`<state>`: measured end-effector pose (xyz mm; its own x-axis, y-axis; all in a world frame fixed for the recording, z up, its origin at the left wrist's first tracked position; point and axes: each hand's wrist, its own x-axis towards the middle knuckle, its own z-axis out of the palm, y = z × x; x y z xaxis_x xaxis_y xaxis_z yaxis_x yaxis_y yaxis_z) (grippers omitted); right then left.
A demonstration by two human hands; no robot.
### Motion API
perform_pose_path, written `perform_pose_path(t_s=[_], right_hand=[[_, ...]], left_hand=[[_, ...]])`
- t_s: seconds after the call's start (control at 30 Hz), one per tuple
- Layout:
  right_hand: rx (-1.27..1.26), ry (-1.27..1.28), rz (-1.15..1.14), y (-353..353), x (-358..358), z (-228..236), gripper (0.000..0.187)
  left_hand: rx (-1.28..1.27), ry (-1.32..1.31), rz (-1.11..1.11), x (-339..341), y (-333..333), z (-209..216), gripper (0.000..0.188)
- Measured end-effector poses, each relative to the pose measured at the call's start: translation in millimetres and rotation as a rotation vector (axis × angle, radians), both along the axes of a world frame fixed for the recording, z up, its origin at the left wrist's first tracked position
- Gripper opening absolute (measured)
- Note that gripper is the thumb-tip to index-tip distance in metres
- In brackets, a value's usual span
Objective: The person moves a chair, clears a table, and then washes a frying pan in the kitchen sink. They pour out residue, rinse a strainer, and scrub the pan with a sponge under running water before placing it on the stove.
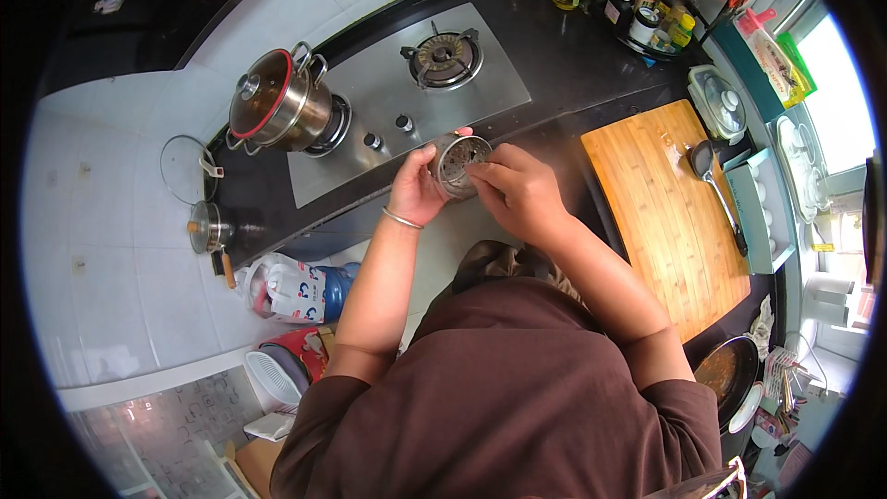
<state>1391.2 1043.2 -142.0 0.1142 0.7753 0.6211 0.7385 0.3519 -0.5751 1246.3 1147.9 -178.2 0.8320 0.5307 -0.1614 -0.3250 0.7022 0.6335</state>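
Note:
In front of my chest, my left hand (420, 187) is closed around a small grey cylindrical container (454, 187), tilted so its round mouth faces up toward me. Dark specks or holes show on its inside; which they are I cannot tell. The fingers of my right hand (525, 189) are pinched together at the mouth, with the tips reaching inside the rim. Whatever lies between those fingertips, if anything, is hidden.
Beyond my hands is a steel gas hob (370, 102) with a lidded steel pot (277, 102) on its left burner. At right, a black ladle (704, 162) lies on a wooden cutting board (647, 212). A frying pan (725, 374) sits nearer me.

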Motion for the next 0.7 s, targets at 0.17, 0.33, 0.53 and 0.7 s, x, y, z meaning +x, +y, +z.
perform_pose_path(t_s=[0.17, 0.33, 0.53, 0.7], right_hand=[[0.069, -0.223, -0.074, 16.3, -0.9, 6.1, 0.013], [0.045, -0.328, -0.047, 19.1, 3.5, 2.9, 0.012], [0.104, -0.216, -0.105, 18.4, 5.5, 7.3, 0.011], [0.097, 0.099, -0.257, 17.8, 30.9, -3.5, 0.009]], left_hand=[[0.053, 0.015, -0.032, 7.0, -6.4, 9.8, 0.055], [0.056, 0.012, -0.074, 8.4, -7.3, 10.2, 0.051], [-0.065, -0.036, -0.024, 0.6, -2.9, -2.2, 0.053], [-0.229, -0.079, 0.038, -9.1, 4.8, -17.0, 0.05]])
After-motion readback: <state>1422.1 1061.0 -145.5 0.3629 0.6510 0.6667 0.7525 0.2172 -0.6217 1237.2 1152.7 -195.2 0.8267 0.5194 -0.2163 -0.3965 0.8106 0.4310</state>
